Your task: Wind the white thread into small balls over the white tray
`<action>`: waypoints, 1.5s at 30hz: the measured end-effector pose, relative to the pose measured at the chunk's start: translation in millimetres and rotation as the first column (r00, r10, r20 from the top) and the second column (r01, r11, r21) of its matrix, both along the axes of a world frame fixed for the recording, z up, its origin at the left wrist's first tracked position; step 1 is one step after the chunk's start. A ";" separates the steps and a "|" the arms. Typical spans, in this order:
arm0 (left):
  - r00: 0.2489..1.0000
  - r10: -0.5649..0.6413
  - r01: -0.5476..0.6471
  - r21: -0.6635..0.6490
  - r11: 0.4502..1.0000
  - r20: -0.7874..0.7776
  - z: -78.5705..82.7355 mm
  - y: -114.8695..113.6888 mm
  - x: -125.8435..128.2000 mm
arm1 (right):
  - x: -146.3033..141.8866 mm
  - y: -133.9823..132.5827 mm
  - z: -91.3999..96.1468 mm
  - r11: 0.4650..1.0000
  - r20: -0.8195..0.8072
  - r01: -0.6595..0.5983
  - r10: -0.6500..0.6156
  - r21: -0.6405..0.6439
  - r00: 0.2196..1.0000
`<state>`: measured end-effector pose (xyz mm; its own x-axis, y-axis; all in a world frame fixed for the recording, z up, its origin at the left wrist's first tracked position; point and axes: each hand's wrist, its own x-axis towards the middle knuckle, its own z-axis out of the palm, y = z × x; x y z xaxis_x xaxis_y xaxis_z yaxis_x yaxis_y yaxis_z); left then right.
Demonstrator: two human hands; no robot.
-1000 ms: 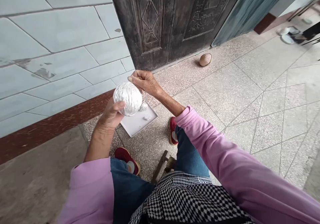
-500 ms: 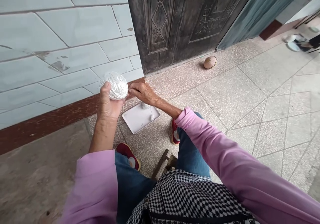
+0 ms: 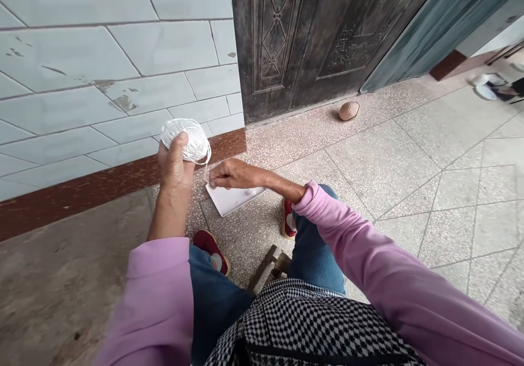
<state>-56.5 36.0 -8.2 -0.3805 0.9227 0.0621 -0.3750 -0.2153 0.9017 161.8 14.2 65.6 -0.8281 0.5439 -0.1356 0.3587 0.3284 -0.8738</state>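
A ball of white string (image 3: 192, 137) is held up in front of the tiled wall by my left hand (image 3: 175, 161), its thumb pressed over the front of the ball. From the ball's right side a loose strand drops to my right hand (image 3: 231, 174), whose fingers are pinched on it just below and to the right. Under my right hand lies a shallow white tray (image 3: 227, 202) on the floor, partly covered by that hand. A small white clump (image 3: 251, 191) rests in the tray.
A low wooden stool (image 3: 264, 268) is between my legs. White tiles (image 3: 73, 55) with a red-brown skirting stand ahead left, beside a dark carved door (image 3: 303, 44). A round pinkish-brown object (image 3: 349, 111) sits on the floor by the door. Dishes (image 3: 485, 90) lie far right.
My right hand has moved down from beside the ball, drawing a strand away from it. The ball has turned in my left hand, and the view has shifted slightly.
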 end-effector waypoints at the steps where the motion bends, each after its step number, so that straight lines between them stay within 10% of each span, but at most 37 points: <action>1: 1.000 0.026 -0.026 0.012 1.000 -0.012 4.1 -2.7 -1.7 | 8.5 8.4 1.5 1.000 0.056 -0.015 0.014 0.023 0.998; 6: 1.000 0.024 -0.024 0.043 0.999 -0.002 22.2 -13.6 -3.4 | 57.6 54.1 -1.9 0.908 0.414 0.212 -0.360 0.360 0.836; 13: 0.999 0.049 -0.049 0.021 0.999 0.005 28.3 -13.4 0.0 | 116.4 87.5 -10.8 0.806 0.567 0.320 -0.582 0.498 0.582; 18: 1.000 -0.001 0.002 0.019 1.000 -0.029 29.1 -13.0 6.1 | 121.3 89.1 -21.2 0.794 0.506 0.340 -0.591 0.504 0.629; 22: 0.995 -0.079 0.076 -0.049 0.996 -0.059 28.2 -16.6 21.6 | 86.4 89.1 -33.3 0.820 0.011 0.449 -0.484 0.354 0.875; 26: 0.986 -0.146 0.139 -0.084 0.987 -0.082 22.5 -17.6 33.2 | 48.0 91.4 -50.3 0.918 -0.358 0.377 -0.312 0.125 0.880; 36: 0.971 -0.199 0.191 -0.076 0.979 -0.129 19.3 -16.7 23.6 | 45.1 73.2 -36.7 0.943 -0.385 0.117 -0.237 -0.311 0.892; 45: 0.918 -0.371 0.352 -0.146 0.924 -0.136 24.3 -30.8 32.6 | 27.9 68.9 -26.5 0.899 -0.492 0.293 -0.425 -0.325 0.759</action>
<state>-24.0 5.2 16.1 -0.0134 0.9997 -0.0222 -0.2580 0.0180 0.9660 189.8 83.1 39.1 -0.5483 0.8274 0.1214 -0.1388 0.0531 -0.9889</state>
